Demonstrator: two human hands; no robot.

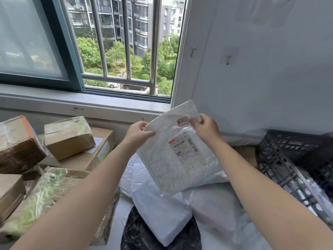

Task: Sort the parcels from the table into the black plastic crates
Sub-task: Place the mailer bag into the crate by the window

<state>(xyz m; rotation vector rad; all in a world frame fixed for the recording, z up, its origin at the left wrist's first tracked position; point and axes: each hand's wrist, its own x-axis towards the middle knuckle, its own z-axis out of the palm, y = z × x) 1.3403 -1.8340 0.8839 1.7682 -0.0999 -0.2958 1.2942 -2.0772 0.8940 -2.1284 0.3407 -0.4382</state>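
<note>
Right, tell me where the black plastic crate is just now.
In the head view the black plastic lattice crate stands at the far right, below the white wall, just right of the right hand and the white plastic mailer bag it pinches.

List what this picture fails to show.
Head view: print on the label of the white parcel, too small to read.
Head view: black crate, cut off by the right edge.
Head view: black bag, partly under other parcels, cut off by the bottom edge.
</note>
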